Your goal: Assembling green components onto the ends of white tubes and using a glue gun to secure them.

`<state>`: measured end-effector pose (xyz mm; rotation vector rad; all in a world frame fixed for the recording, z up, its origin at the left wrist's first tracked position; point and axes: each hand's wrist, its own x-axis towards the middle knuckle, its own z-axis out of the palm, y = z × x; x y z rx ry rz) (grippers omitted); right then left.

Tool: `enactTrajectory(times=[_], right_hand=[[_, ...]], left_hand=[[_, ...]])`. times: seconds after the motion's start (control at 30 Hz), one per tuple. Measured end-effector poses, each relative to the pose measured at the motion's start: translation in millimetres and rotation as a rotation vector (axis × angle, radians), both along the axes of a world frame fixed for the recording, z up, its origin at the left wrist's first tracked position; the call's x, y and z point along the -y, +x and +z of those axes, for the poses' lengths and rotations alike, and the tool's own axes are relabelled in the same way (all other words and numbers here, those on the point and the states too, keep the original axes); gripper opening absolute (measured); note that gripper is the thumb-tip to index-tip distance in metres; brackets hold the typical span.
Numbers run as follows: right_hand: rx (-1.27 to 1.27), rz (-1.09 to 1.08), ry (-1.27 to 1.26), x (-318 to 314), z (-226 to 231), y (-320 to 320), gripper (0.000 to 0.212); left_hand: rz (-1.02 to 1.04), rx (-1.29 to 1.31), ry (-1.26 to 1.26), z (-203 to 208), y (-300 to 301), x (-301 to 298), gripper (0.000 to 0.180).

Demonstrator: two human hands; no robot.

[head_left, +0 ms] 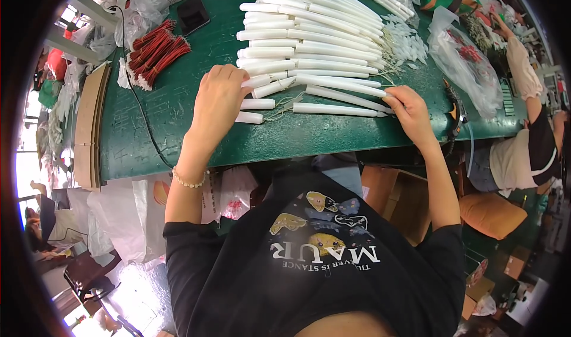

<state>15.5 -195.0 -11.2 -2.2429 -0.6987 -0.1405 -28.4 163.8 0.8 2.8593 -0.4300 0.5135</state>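
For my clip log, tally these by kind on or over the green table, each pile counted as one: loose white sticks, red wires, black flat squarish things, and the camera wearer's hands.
Pile of loose white sticks: 1 (overlapping, too many to count singly)
Pile of red wires: 1
Black flat squarish thing: 1
Hands, left hand and right hand: 2
Total: 5
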Motion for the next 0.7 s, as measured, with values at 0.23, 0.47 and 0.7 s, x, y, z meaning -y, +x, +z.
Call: enactTrajectory(times=[0.23, 0.47, 0.7], right_hand=[[-0.017, -0.017, -0.010, -3, -2, -6, 0.014], [-0.020, -0.006, 0.008, -3, -9, -10, 0.014], [-0.034, 0.085, -0.024, 7, 2, -23, 0.013]], left_hand=[[-0.037, 0.041, 0.001, -8, -3, -3, 0.022], [-0.070, 0.093, 0.004, -5, -5, -2, 0.021], [-0.177, 0.036, 0.000, 29, -40, 6, 0.019]])
